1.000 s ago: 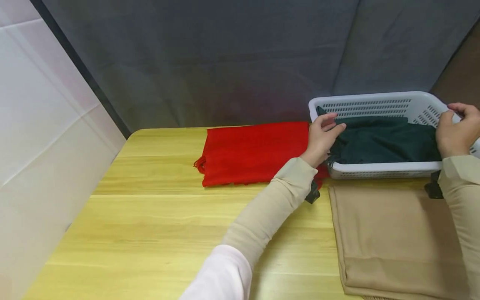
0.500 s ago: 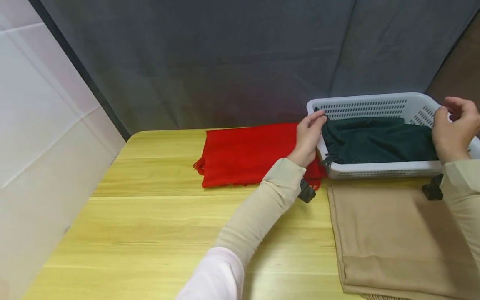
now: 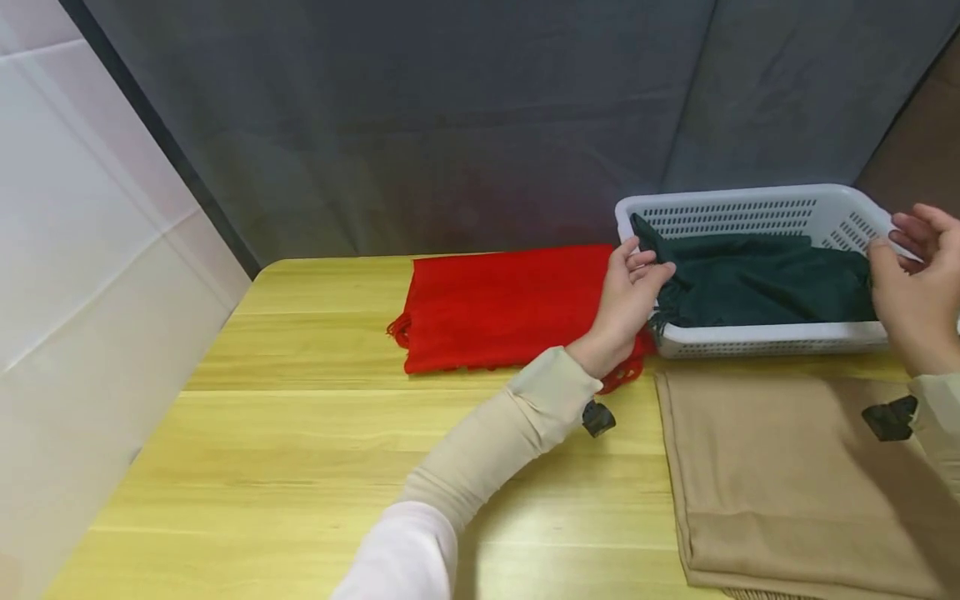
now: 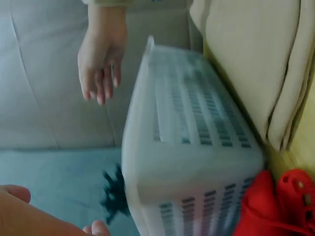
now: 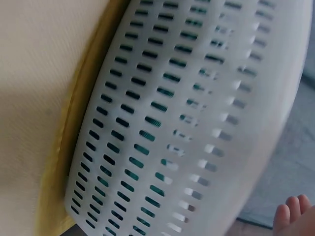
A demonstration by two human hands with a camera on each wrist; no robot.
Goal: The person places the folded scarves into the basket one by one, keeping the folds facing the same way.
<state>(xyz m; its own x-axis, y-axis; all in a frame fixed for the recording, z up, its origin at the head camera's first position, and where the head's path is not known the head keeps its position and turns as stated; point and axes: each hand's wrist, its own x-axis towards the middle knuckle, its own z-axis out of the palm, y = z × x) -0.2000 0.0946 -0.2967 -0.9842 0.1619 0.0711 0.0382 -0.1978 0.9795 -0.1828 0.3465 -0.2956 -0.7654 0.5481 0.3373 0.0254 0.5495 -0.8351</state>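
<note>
A dark green fringed scarf [image 3: 765,275] lies folded in the white plastic basket [image 3: 780,335]. One corner of it stands up against the left end wall, and its fringe [image 4: 115,194] pokes out over the rim in the left wrist view. My left hand [image 3: 628,292] is beside that end, fingers loosely bent and holding nothing. At the opposite end is my right hand [image 3: 918,283], its fingers relaxed and spread, nothing between them. The left wrist view also has the right hand [image 4: 102,59], fingers hanging; the right wrist view catches only fingertips [image 5: 295,214] beyond the basket's rim.
A folded red scarf [image 3: 502,308] with fringe lies left of the basket, partly behind my left hand. In front of the basket a folded tan scarf [image 3: 787,483] covers the right of the wooden table [image 3: 300,467]. A grey curtain [image 3: 450,125] hangs behind.
My left hand has gone from the scarf to the basket's left rim, then drawn back a little toward me. My right hand has loosened and come slightly away from the right rim.
</note>
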